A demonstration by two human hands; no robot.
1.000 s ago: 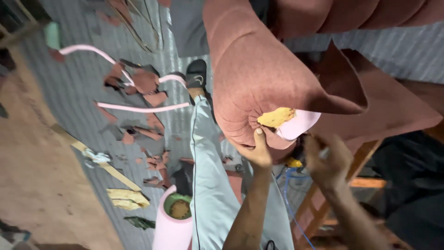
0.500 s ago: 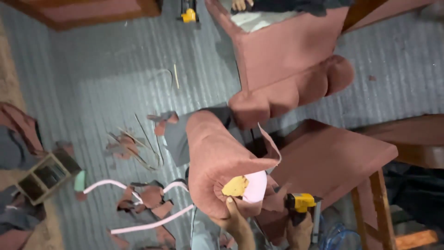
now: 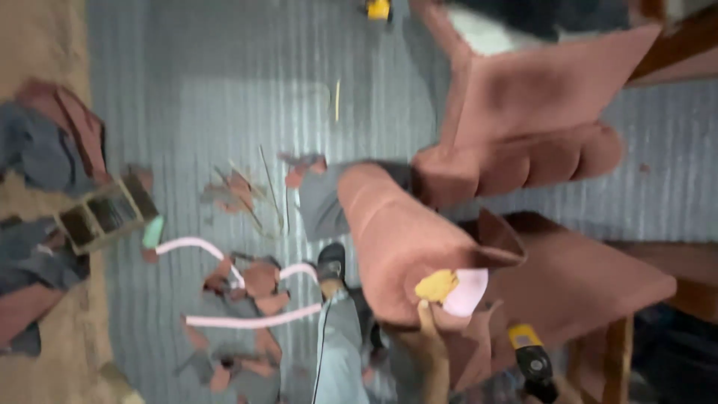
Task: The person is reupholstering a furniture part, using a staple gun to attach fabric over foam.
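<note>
Upholstery filled the middle of the view: a padded armrest (image 3: 400, 232) wrapped in reddish-brown fabric, its open end showing yellow foam (image 3: 436, 285) beside a pale pink lining (image 3: 467, 290). It sat low and right of centre, against the seat panel (image 3: 576, 288) of the same fabric. The left hand (image 3: 428, 340) reached up from below, its fingertips pressed against the fabric just under the foam, gathering the loose edge there; blur hid how far the fingers were spread. The right hand (image 3: 550, 390) was almost cut off at the bottom edge, closed on a yellow and black power tool (image 3: 529, 357) that pointed up toward the seat panel, near the armrest but not touching it.

Beyond them, a second covered chair piece (image 3: 523, 127) lay on the grey ribbed floor (image 3: 224, 90). The person's leg in grey trousers and a dark shoe (image 3: 331, 262) stood left of the armrest. Farther left lay pink foam strips (image 3: 250, 322), reddish fabric scraps (image 3: 258, 280) and a small wooden box (image 3: 105, 213). Another yellow tool (image 3: 378, 9) showed at the top edge.
</note>
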